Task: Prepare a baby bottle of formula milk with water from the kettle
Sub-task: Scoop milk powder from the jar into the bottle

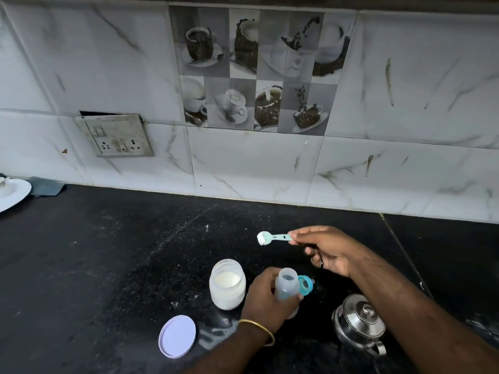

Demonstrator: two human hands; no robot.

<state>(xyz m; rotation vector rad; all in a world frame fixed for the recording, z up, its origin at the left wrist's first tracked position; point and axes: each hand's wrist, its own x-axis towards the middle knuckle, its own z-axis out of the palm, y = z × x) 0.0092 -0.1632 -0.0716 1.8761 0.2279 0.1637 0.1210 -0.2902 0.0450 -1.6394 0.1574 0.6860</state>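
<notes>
Sitting nearest is the lid (177, 336), left of the left hand (266, 300), with the kettle (359, 323) off to its right. That hand's wrapped round the open bottle (287, 288), jar (227, 284) just to its left, teat cap (306, 285) just right. Further back, right hand (325, 251) pinches the scoop (272, 237), heaped with powder, up over the counter (108, 252).

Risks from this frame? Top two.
1. The heaped teal plastic scoop, pinched by the right hand, is off to the side of the narrow-mouthed translucent baby bottle; powder may spill in transfer.
2. The left hand holds the bottle beside the open glass formula jar; a nudge might topple it.
</notes>
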